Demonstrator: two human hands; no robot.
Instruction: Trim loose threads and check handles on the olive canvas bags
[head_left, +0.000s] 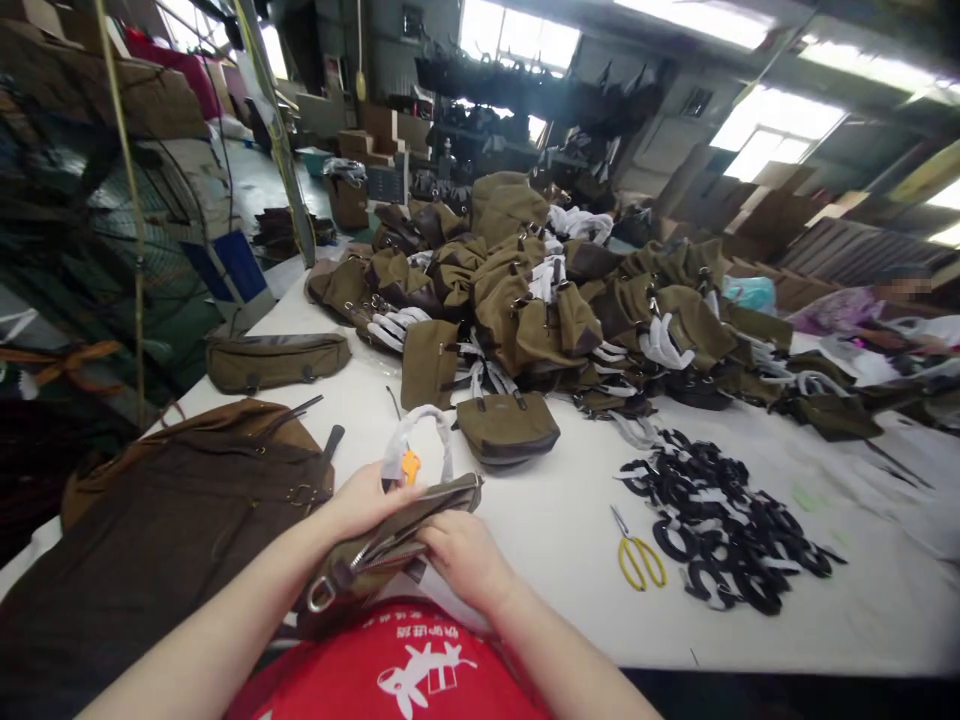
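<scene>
An olive canvas handbag (390, 535) with a metal zip and a ring at its end is held close to my body. My left hand (369, 500) grips its far top edge. A small orange item (410, 467) sticks up by the left fingertips; its kind is unclear. Beyond it, the bag's handle (415, 420), wrapped in white, arches upward. My right hand (463, 550) is closed at the near side of the zip opening, its fingertips partly hidden by the bag. Just past the hands stands another small olive bag (510, 428).
Many olive bags (525, 300) are heaped across the back of the white table (570, 560). To the right lie yellow-handled scissors (637, 560) and a pile of black straps (727, 520). A dark brown bag (172, 530) lies at left, below a flat olive bag (277, 362).
</scene>
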